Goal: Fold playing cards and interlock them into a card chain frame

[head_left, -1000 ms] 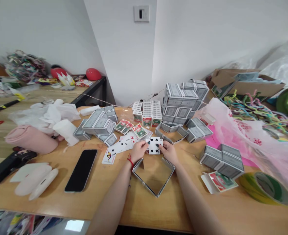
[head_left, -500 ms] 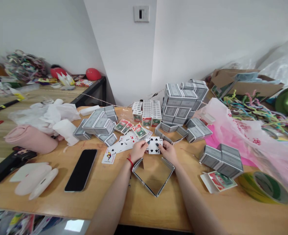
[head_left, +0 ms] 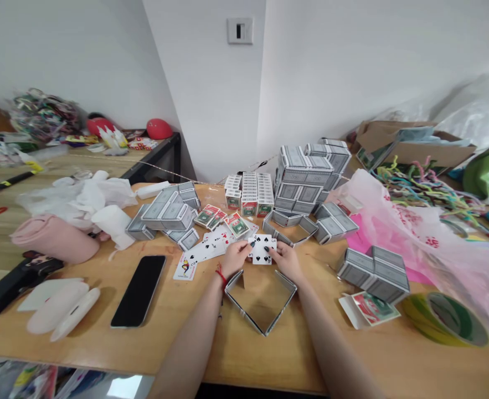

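Note:
Both my hands meet at the middle of the wooden table [head_left: 244, 349] over a small fan of playing cards [head_left: 262, 249] showing black spades. My left hand [head_left: 236, 257] pinches the fan's left edge and my right hand [head_left: 284, 259] pinches its right edge. Just below the hands stands a square frame made of card strips [head_left: 262, 299], open in the middle. More face-up cards [head_left: 205, 252] lie spread to the left of my left hand, ending in a joker card [head_left: 185, 267].
A black phone [head_left: 139, 289] lies at the left. Grey card-block stacks [head_left: 306, 177] and small card packs [head_left: 249, 194] stand behind. Another grey block [head_left: 375, 272], an opened card box [head_left: 369, 309] and a tape roll [head_left: 449, 319] sit at the right, near a pink plastic bag [head_left: 418, 233].
The view has shifted slightly. My hands still hold the fanned cards in the same place above the square frame.

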Motion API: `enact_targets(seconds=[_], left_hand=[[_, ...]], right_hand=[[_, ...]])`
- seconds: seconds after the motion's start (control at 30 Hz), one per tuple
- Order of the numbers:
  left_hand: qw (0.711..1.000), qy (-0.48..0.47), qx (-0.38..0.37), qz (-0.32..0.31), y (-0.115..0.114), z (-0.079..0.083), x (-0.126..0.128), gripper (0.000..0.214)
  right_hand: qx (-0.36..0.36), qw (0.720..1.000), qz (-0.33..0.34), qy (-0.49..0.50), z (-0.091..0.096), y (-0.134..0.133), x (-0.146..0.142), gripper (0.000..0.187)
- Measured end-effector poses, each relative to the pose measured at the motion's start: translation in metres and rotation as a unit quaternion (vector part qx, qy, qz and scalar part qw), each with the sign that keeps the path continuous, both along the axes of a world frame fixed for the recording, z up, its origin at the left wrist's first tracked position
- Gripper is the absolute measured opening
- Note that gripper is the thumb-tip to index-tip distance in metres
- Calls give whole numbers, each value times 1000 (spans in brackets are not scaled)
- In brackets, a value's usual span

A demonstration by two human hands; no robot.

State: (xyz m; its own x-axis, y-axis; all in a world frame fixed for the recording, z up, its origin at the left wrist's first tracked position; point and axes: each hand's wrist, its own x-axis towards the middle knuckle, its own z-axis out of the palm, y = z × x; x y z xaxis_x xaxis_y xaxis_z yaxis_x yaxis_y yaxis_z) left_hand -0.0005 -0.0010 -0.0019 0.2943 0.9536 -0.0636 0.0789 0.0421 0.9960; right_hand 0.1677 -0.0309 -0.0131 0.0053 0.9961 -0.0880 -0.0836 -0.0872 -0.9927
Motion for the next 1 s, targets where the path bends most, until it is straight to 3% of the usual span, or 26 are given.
enact_targets(seconds=[0.23,0.47,1.0], left_hand=[[978,-169,-117,-30,8,-5,-12,35],[967,-187,-170,-33,10,-3,-11,41],[964,-188,-182,-43,11,-4,-10,37]], right_hand=[[10,1000,-6,11,-3,1,1,34],[15,1000,-10,5,-2,2,1,35],[6,1000,2,21,-6,2,2,39]])
